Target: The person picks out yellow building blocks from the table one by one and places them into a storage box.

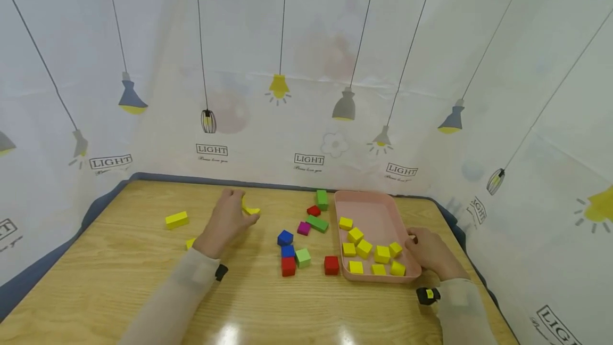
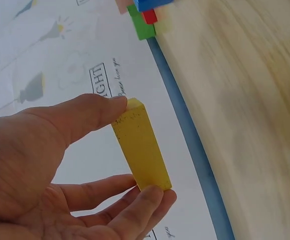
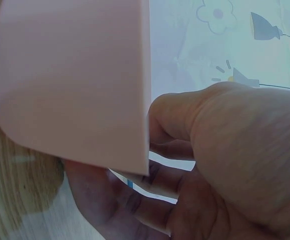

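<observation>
My left hand (image 1: 226,221) pinches a yellow arch block (image 2: 141,145) by its two ends, thumb on one end and fingertips on the other. In the head view the curved inner edge of this block shows beside the thumb, over the back of the table. My right hand (image 1: 433,252) grips the right side of a pink tray (image 1: 369,206), with the thumb at the rim (image 3: 145,90) and the fingers around the wall's outside. Several yellow blocks (image 1: 364,249) lie in the tray's near half.
Left of the tray are a red cube (image 1: 331,265), a light green block (image 1: 303,257), blue blocks (image 1: 285,237), a magenta block (image 1: 304,228) and green blocks (image 1: 317,223). A yellow block (image 1: 177,220) lies far left; another (image 1: 190,243) is partly behind the left wrist. Printed sheeting (image 1: 306,121) borders the table.
</observation>
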`<state>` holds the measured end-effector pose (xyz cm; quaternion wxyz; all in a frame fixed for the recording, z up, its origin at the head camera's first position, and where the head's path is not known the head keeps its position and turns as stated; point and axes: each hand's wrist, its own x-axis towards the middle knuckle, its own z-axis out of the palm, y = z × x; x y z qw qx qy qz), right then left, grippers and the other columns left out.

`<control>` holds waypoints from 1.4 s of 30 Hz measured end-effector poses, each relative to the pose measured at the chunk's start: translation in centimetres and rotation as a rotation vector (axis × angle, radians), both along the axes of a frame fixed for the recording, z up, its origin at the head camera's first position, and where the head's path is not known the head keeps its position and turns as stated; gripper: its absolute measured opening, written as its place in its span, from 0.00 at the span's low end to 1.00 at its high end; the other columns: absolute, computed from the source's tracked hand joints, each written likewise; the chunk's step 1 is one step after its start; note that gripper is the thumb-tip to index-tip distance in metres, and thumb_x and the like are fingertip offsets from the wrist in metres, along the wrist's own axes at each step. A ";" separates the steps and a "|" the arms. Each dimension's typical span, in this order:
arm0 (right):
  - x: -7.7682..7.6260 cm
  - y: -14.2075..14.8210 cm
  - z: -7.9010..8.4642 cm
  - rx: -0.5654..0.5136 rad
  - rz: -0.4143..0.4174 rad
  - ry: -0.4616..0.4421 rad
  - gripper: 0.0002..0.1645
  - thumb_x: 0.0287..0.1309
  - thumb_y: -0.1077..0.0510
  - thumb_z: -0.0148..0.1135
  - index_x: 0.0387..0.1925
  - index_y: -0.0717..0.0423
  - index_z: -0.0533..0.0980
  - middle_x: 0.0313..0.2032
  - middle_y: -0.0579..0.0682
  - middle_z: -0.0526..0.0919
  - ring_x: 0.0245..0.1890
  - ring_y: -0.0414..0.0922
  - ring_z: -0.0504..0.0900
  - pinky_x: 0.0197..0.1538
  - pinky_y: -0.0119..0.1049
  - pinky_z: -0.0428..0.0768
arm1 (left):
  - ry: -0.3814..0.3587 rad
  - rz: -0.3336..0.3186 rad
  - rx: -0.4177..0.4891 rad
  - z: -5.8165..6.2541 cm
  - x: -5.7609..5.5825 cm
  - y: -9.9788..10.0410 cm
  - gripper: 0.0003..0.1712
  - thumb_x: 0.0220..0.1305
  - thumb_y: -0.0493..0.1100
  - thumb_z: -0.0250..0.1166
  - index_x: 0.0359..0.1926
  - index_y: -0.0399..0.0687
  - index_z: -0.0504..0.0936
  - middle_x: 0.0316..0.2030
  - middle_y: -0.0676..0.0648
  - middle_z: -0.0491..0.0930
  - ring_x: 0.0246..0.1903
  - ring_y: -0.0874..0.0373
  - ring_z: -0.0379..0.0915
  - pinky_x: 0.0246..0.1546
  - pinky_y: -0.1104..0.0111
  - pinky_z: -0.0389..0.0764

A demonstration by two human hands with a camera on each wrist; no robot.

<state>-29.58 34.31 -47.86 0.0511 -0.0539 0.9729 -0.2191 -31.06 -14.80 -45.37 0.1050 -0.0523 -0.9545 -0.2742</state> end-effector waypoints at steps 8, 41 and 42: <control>0.0 0.1 -0.1 -0.004 0.001 0.004 0.25 0.70 0.61 0.50 0.64 0.70 0.69 0.49 0.64 0.81 0.42 0.53 0.81 0.46 0.54 0.81 | 0.019 -0.042 0.002 0.3 -0.3 2.9 0.45 0.58 0.51 0.76 0.68 0.32 0.67 0.60 0.33 0.66 0.53 0.42 0.71 0.54 0.52 0.77; -0.1 0.2 -0.1 -0.025 -0.009 -0.002 0.25 0.69 0.61 0.51 0.63 0.69 0.71 0.49 0.62 0.82 0.40 0.50 0.80 0.47 0.51 0.81 | -0.081 -0.375 -0.047 2.2 -0.3 22.0 0.34 0.59 0.54 0.75 0.60 0.42 0.75 0.63 0.47 0.65 0.47 0.58 0.69 0.50 0.71 0.79; 0.0 0.2 -0.1 -0.026 -0.010 -0.002 0.25 0.69 0.61 0.50 0.63 0.69 0.71 0.49 0.62 0.82 0.39 0.49 0.81 0.46 0.51 0.81 | -0.081 -0.376 -0.067 2.2 -0.3 22.5 0.33 0.59 0.55 0.75 0.58 0.43 0.76 0.63 0.46 0.65 0.46 0.58 0.69 0.49 0.72 0.79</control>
